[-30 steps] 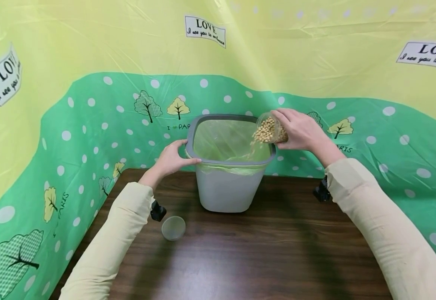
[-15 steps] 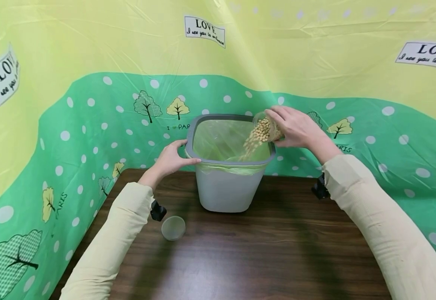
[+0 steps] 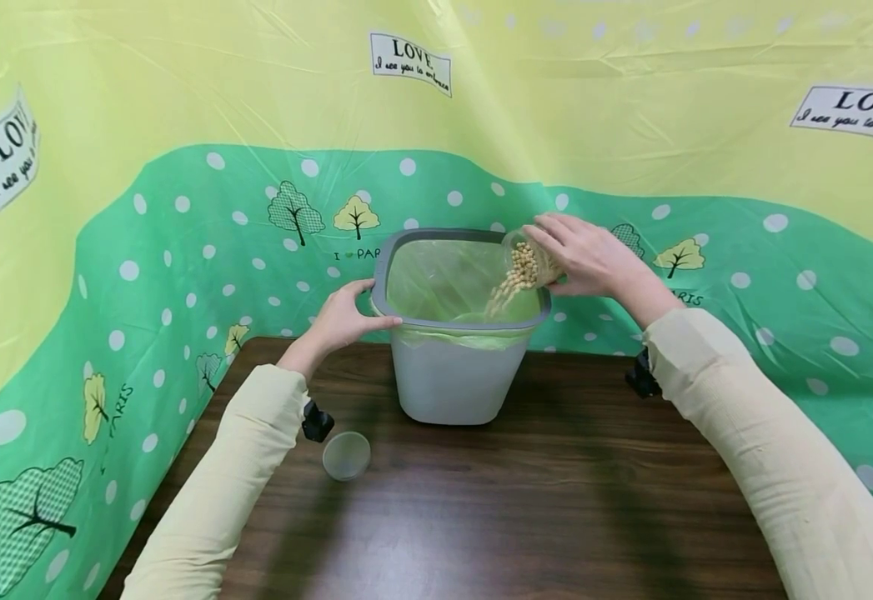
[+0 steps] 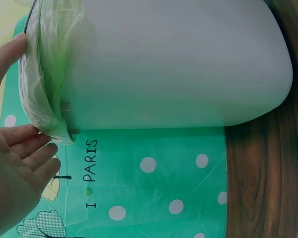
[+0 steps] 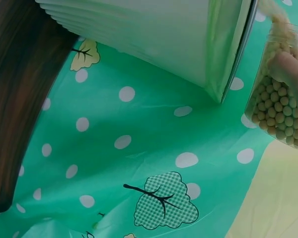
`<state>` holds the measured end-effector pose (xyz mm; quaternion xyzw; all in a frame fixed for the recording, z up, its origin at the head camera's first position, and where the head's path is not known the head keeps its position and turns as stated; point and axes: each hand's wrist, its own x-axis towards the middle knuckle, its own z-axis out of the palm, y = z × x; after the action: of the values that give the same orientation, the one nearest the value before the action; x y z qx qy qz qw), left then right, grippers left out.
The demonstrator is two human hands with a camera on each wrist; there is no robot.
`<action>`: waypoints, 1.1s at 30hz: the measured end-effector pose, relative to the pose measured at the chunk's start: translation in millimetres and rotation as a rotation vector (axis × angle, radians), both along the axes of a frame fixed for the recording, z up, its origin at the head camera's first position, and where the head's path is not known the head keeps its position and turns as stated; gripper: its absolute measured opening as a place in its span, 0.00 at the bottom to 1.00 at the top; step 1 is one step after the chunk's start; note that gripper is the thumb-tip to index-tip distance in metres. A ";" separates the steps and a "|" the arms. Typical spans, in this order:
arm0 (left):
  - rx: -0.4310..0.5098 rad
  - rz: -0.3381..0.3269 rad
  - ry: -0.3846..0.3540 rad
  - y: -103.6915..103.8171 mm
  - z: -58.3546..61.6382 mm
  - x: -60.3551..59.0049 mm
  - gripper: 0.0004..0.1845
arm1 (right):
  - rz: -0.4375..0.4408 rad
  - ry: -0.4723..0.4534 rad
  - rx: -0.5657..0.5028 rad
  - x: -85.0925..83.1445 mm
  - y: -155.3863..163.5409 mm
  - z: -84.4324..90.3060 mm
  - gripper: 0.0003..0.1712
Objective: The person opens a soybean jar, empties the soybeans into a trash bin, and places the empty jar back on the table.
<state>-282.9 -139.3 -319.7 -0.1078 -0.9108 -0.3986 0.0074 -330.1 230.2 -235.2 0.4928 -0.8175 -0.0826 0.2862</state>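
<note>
A light grey trash bin [image 3: 454, 379] with a dark grey rim and a green liner bag [image 3: 436, 279] stands upright at the table's far edge. My left hand [image 3: 342, 317] holds its near left rim corner, thumb in front and fingers at the side. In the left wrist view the thumb and fingertips touch the rim. Over the bin's right side, my right hand [image 3: 586, 254] grips a clear plastic jar [image 5: 275, 111], tipped with its mouth to the left. Soybean-like round beans [image 3: 511, 283] stream from it into the bag. Where they land is hidden.
A clear round lid [image 3: 347, 456] lies on the dark wooden table [image 3: 496, 508], left of and nearer than the bin. A green and yellow printed cloth [image 3: 256, 242] hangs behind and beside the table.
My right hand has shifted slightly left and tilted the jar further. The bean stream has become thicker, and fewer beans show at the jar's mouth. My left hand stays on the rim.
</note>
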 end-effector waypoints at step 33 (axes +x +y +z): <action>0.039 0.001 -0.015 0.4 -1.6 -0.1 0.49 | 0.087 0.083 0.205 4.6 -6.6 15.4 0.51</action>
<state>-283.0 -138.8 -321.3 -0.1040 -0.9030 -0.4168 0.0028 -325.5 223.6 -219.8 0.5507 -0.7702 -0.1733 0.2711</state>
